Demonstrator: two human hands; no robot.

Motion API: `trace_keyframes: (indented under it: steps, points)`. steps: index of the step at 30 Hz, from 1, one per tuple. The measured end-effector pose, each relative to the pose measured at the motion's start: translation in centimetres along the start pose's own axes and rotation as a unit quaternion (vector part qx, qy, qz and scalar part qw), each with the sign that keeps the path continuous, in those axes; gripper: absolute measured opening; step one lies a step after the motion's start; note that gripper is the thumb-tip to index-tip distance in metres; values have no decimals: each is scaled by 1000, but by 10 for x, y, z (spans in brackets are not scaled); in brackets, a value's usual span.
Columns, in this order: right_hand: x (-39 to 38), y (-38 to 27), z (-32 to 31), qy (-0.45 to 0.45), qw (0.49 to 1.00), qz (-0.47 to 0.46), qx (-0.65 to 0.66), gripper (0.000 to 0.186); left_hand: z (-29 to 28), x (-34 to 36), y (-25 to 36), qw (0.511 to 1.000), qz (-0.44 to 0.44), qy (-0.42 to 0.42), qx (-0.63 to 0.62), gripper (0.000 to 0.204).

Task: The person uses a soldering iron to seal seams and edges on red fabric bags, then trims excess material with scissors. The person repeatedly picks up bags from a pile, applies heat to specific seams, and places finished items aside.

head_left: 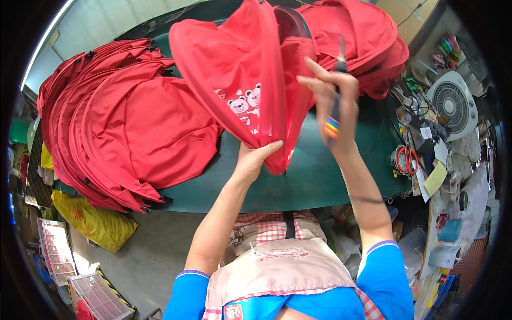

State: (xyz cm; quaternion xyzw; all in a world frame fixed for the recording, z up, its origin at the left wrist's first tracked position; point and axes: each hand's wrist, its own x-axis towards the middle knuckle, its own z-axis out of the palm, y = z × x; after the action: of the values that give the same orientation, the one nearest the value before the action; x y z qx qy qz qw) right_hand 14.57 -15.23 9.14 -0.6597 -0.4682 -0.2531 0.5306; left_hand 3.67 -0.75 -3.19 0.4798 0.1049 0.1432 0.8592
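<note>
A red fabric canopy (pixel 229 69) with piped edges, a dark mesh panel and printed white bears stands raised over the green table. My left hand (pixel 255 159) pinches its narrow lower corner between thumb and fingers. To the right of the canopy my right hand (pixel 336 101) is lifted, its fingers curled round a slim pointed tool (pixel 341 65). That tool has a thin metal tip pointing up, a dark handle and a rainbow-banded end; motion blur hides its exact kind. Two fingers of the right hand stretch toward the canopy's side, and I cannot tell whether they touch it.
Stacked red canopies (pixel 133 122) cover the left of the green table (pixel 330 176), with more red canopies (pixel 362 37) at the back right. Red-handled scissors (pixel 407 160), papers and a grey fan (pixel 453 104) crowd the right side. A yellow bag (pixel 96 221) lies on the floor.
</note>
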Motion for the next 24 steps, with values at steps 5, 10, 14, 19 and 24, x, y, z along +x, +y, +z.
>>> trace_keyframes:
  steps: [5, 10, 14, 19, 24]
  points:
    - [-87, -53, -33, -3, 988, 131, 83, 63, -10, -6, -3, 999, 14, 20, 36, 63]
    - [-111, -75, -25, -88, 975, 201, 38, 24, 2, -7, -2, 991, 80, 33, 97, 52]
    - [-113, -68, -17, -86, 980, 179, 14, 21, 6, -5, -8, 985, 124, 53, 105, 38]
    - [-106, -58, -4, -75, 984, 159, 3, 16, 22, -12, -14, 979, 147, 70, 121, 28]
    - [-62, -72, -21, -200, 912, 354, 61, 21, 21, -13, -13, 979, 128, 67, 146, 29]
